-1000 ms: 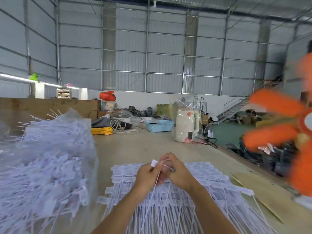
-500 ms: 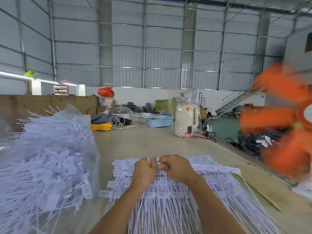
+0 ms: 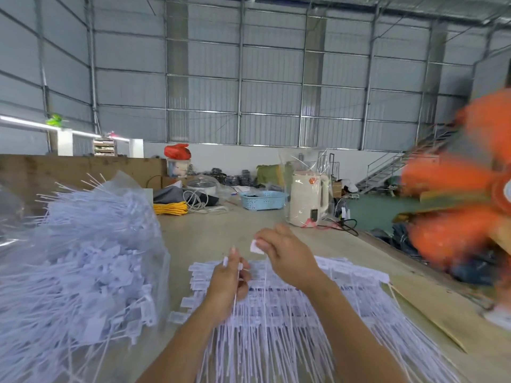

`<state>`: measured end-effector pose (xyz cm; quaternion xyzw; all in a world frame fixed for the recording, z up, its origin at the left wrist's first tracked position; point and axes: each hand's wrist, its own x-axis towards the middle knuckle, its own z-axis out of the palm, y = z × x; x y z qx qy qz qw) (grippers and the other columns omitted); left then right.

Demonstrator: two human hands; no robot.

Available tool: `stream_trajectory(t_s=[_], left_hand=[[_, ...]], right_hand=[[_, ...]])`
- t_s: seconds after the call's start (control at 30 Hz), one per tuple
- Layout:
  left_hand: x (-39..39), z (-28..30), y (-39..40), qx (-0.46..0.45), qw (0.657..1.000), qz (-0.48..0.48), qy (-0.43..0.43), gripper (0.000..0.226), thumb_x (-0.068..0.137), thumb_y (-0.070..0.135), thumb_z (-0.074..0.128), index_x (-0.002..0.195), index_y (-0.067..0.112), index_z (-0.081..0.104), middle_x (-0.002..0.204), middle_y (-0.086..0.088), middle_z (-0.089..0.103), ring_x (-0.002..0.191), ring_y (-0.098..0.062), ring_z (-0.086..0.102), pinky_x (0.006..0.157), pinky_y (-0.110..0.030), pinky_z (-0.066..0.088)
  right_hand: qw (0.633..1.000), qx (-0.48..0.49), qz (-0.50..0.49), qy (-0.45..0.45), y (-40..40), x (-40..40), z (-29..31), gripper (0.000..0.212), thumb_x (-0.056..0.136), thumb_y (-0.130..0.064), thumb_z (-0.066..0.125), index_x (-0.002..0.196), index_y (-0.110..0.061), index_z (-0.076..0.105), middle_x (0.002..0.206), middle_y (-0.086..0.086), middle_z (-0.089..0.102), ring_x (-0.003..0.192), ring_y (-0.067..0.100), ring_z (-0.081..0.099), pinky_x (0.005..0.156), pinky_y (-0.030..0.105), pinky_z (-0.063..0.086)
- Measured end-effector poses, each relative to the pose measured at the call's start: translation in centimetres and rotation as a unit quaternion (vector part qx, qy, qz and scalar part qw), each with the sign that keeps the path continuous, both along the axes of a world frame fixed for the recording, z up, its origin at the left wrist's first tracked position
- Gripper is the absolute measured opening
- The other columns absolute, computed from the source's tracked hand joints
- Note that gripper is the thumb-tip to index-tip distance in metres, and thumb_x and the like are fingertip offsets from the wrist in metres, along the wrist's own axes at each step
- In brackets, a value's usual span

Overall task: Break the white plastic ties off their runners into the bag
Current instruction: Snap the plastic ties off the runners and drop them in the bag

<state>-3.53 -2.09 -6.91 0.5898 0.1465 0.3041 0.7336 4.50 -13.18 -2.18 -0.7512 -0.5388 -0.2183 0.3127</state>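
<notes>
While your two hands hover apart at the lower middle of the frame, your right hand (image 3: 287, 258) pinches the flat head of one white tie (image 3: 257, 247), its thin tail hanging down, and your left hand (image 3: 228, 283) grips a thin white strip (image 3: 235, 299) (runner or tie, you cannot tell which). Beneath them the sheet of unbroken ties (image 3: 304, 308) lies fanned on the table (image 3: 204, 239), with the clear bag (image 3: 77, 261) of loose ties filling the left side of the frame
</notes>
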Motion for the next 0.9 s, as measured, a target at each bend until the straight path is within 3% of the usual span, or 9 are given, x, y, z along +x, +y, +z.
stream_trajectory(t_s=[0.1, 0.17, 0.27, 0.4, 0.47, 0.53, 0.67, 0.77, 0.9], left_hand=[[-0.1, 0.2, -0.7, 0.004, 0.999, -0.051, -0.017, 0.083, 0.078, 0.077, 0.021, 0.073, 0.003, 0.059, 0.048, -0.008, 0.046, 0.034, -0.012, 0.036, 0.035, -0.016, 0.025], [-0.1, 0.4, -1.1, 0.013, 0.998, -0.067, -0.015, 0.095, 0.072, 0.081, 0.022, 0.087, -0.002, 0.066, 0.059, -0.022, 0.052, 0.046, -0.020, 0.050, 0.044, -0.020, 0.037], [-0.2, 0.4, -1.5, 0.056, 0.998, -0.041, 0.008, 0.074, 0.080, 0.073, 0.035, 0.063, 0.006, 0.062, 0.049, -0.013, 0.053, 0.039, -0.016, 0.049, 0.043, -0.019, 0.036], [0.3, 0.2, -1.3, 0.101, 0.994, 0.035, 0.000, 0.050, 0.095, 0.037, 0.050, 0.051, 0.014, 0.055, 0.046, -0.006, 0.053, 0.033, -0.014, 0.043, 0.036, -0.018, 0.032], [0.2, 0.3, -0.8, 0.078, 0.995, 0.060, -0.014, 0.049, 0.096, 0.036, 0.050, 0.054, 0.011, 0.054, 0.045, -0.004, 0.051, 0.031, -0.013, 0.040, 0.035, -0.017, 0.030], [0.0, 0.3, -0.4, 0.072, 0.995, 0.071, -0.010, 0.048, 0.096, 0.036, 0.049, 0.060, 0.007, 0.059, 0.043, -0.002, 0.048, 0.031, -0.012, 0.038, 0.034, -0.017, 0.029], [-0.2, 0.4, -0.2, 0.075, 0.993, 0.085, 0.045, 0.049, 0.096, 0.030, 0.051, 0.051, 0.011, 0.058, 0.040, -0.001, 0.046, 0.031, -0.011, 0.041, 0.035, -0.019, 0.030], [-0.4, 1.2, -0.3, 0.086, 0.985, 0.097, 0.112, 0.036, 0.092, 0.022, 0.052, 0.059, 0.008, 0.051, 0.044, -0.003, 0.047, 0.037, -0.016, 0.043, 0.044, -0.021, 0.032], [-1.5, 3.2, -1.0, 0.092, 0.977, 0.050, 0.188, 0.027, 0.086, 0.011, 0.048, 0.060, 0.008, 0.046, 0.042, -0.004, 0.039, 0.025, -0.011, 0.028, 0.036, -0.011, 0.019]], right_hand=[[0.998, -0.002, 0.047, 0.046, 1.1, -1.5, -0.7, 0.026, 0.094, -0.007, 0.047, 0.116, -0.016, 0.058, 0.100, -0.003, 0.036, 0.087, 0.011, 0.053, 0.082, 0.027, 0.047], [0.998, -0.019, 0.018, 0.057, 1.6, -1.8, -1.6, 0.035, 0.087, 0.004, 0.048, 0.118, -0.010, 0.055, 0.108, 0.001, 0.037, 0.100, 0.020, 0.057, 0.090, 0.030, 0.047], [0.995, 0.026, -0.046, 0.082, 1.8, -1.9, -1.9, 0.034, 0.086, 0.006, 0.047, 0.117, -0.005, 0.052, 0.118, 0.012, 0.039, 0.094, 0.032, 0.058, 0.085, 0.040, 0.048], [0.992, 0.050, -0.018, 0.111, 1.4, -1.4, -1.9, 0.023, 0.092, -0.003, 0.042, 0.110, -0.007, 0.054, 0.111, 0.012, 0.052, 0.092, 0.029, 0.056, 0.081, 0.040, 0.047], [0.994, -0.011, -0.055, 0.095, 1.1, -0.8, -2.1, 0.017, 0.098, -0.019, 0.039, 0.097, -0.011, 0.054, 0.098, 0.011, 0.060, 0.088, 0.027, 0.056, 0.077, 0.036, 0.044], [0.989, -0.062, -0.040, 0.126, 0.8, -0.4, -2.4, 0.033, 0.099, -0.034, 0.040, 0.083, -0.007, 0.052, 0.083, 0.015, 0.059, 0.076, 0.026, 0.053, 0.070, 0.034, 0.041], [0.984, -0.042, 0.053, 0.162, 0.8, -0.1, -3.1, 0.035, 0.094, -0.028, 0.054, 0.084, 0.005, 0.059, 0.079, 0.023, 0.057, 0.068, 0.021, 0.046, 0.064, 0.035, 0.037], [0.994, -0.031, 0.029, 0.097, 0.5, 0.7, -3.6, 0.028, 0.092, -0.029, 0.057, 0.087, -0.003, 0.063, 0.077, 0.013, 0.062, 0.071, 0.023, 0.053, 0.068, 0.035, 0.041], [0.999, -0.025, -0.001, -0.024, 0.3, 1.1, -3.9, 0.027, 0.092, -0.041, 0.052, 0.093, -0.017, 0.065, 0.084, 0.000, 0.068, 0.080, 0.020, 0.056, 0.073, 0.030, 0.037]])
